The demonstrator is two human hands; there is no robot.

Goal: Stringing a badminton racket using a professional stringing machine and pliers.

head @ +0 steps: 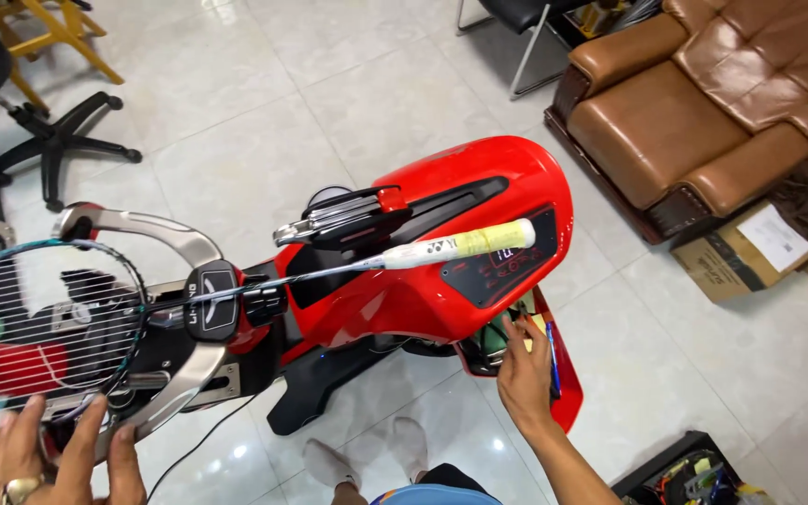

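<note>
Racket [236, 285] frame just above spread left fingers [86, 440]; right fingers [516, 339] loosely spread inside red tray [563, 374].

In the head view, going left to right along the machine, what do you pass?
Left hand at the racket head → metal clamp arm → racket shaft → yellow racket grip on the red stringing machine → right hand at the red tray → brown armchair.
</note>
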